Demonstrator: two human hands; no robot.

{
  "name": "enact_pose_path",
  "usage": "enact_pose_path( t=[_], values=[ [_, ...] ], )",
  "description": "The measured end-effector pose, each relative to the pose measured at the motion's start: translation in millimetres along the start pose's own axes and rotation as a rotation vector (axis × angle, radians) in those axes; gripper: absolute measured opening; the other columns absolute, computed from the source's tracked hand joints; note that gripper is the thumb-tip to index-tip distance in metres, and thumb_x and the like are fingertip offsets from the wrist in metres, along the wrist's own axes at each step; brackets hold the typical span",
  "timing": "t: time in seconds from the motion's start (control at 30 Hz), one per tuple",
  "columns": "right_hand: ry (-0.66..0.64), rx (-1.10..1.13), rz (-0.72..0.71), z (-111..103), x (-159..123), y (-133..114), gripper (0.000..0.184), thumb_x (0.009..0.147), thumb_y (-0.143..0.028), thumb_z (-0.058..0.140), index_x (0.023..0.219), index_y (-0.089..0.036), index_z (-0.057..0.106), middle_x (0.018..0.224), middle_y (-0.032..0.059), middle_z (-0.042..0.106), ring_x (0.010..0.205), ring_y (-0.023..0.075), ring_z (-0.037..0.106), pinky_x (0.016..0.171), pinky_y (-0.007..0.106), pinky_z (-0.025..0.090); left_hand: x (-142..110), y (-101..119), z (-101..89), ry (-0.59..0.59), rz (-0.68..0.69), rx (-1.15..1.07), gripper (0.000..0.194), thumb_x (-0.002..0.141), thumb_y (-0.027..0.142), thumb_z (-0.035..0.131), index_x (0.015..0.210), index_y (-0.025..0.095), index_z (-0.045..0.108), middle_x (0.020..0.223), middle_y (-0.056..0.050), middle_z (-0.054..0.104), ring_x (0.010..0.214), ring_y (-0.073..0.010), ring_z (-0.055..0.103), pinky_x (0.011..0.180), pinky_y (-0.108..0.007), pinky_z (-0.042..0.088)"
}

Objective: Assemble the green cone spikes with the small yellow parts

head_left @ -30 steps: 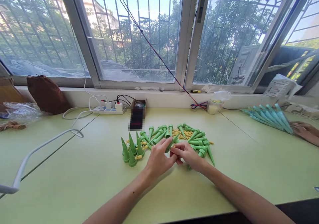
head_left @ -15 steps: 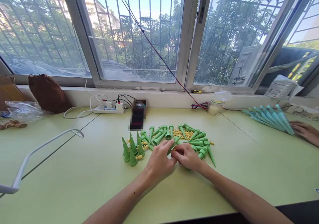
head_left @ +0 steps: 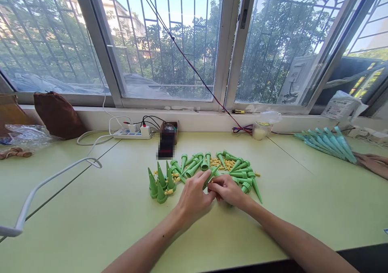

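Head view: left fingers (head_left: 207, 182) around green spike (head_left: 212, 175).

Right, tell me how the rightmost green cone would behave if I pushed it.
The rightmost green cone lies on its side and tapers, so it would probably roll in a curve. Its straight, moulded form suggests stiff, light plastic.

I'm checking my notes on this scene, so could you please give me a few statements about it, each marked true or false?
1. The left hand holds a green cone. True.
2. The brown bag is right of the power strip. False: the brown bag is left of it.
3. The cones nearest the left hand's outer side point upward. True.
4. All the yellow pieces are in the jar. False: many yellow pieces lie among cones.
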State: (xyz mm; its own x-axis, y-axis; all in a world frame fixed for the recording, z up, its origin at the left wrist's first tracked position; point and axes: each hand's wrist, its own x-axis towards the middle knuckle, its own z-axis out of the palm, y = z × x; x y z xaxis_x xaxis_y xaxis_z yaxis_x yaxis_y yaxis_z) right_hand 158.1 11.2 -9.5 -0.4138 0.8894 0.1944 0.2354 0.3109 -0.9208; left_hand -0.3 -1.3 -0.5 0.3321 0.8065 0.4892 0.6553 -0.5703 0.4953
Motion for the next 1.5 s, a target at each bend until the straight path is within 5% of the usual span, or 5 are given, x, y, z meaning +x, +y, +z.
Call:
enact_pose_path(
  t=[0.3, 0.47, 0.83, 1.23, 1.5],
  values=[
    [-0.067, 0.481, 0.225, 0.4, 2.9, -1.6, 0.028, 0.075, -0.036, 0.064, 0.058, -0.014, 0.063, 0.046, -0.0018, 0.052, 0.037, 0.0089, 0.045, 0.037, 0.021, 0.030, 1.5, 1.0, 1.2, 0.073, 0.037, 0.016, 0.017, 0.075, 0.018, 0.056, 0.091, 0.023, 0.057, 0.076, 0.002, 0.057, 0.063, -0.0139, 0.049, 0.059, -0.024, 0.036],
    [-0.096, 0.560, 0.270, -0.5, 2.5, -1.6, 0.029, 0.074, -0.037, 0.068, 0.058, -0.013, 0.063, 0.043, -0.0030, 0.049, 0.036, 0.0082, 0.045, 0.036, 0.020, 0.029, 1.4, -0.7, 1.7, 0.070, 0.036, 0.000, 0.022, 0.075, 0.018, 0.056, 0.096, 0.023, 0.058, 0.078, 0.002, 0.058, 0.065, -0.0145, 0.051, 0.061, -0.024, 0.038],
    [-0.057, 0.292, 0.164, 1.4, 1.7, 0.5, 0.033, 0.080, -0.040, 0.061, 0.059, -0.015, 0.060, 0.046, -0.0036, 0.051, 0.038, 0.0078, 0.043, 0.037, 0.020, 0.032, 1.5, 2.7, -1.4, 0.013, 0.001, -0.033, 0.018, 0.073, 0.015, 0.055, 0.089, 0.023, 0.057, 0.080, 0.001, 0.060, 0.067, -0.0142, 0.051, 0.062, -0.024, 0.038],
    [0.023, -0.132, -0.082, 0.3, -1.2, 0.7, 0.036, 0.085, -0.023, 0.054, 0.050, -0.017, 0.054, 0.042, -0.0028, 0.050, 0.042, 0.0095, 0.041, 0.046, 0.022, 0.029, 2.3, 4.9, -3.2, -0.066, -0.021, -0.005, 0.022, 0.062, 0.010, 0.053, 0.081, 0.022, 0.056, 0.078, 0.000, 0.060, 0.067, -0.0159, 0.052, 0.059, -0.026, 0.034],
    [0.085, -0.200, -0.077, 0.1, 0.7, -1.9, 0.036, 0.083, -0.023, 0.054, 0.049, -0.018, 0.046, 0.044, -0.0032, 0.045, 0.046, 0.0100, 0.038, 0.047, 0.023, 0.026, 2.2, -0.5, 1.2, -0.056, -0.057, -0.024, 0.030, 0.068, 0.012, 0.056, 0.097, 0.020, 0.060, 0.090, -0.004, 0.068, 0.080, -0.0204, 0.062, 0.068, -0.029, 0.045]
  ],
)
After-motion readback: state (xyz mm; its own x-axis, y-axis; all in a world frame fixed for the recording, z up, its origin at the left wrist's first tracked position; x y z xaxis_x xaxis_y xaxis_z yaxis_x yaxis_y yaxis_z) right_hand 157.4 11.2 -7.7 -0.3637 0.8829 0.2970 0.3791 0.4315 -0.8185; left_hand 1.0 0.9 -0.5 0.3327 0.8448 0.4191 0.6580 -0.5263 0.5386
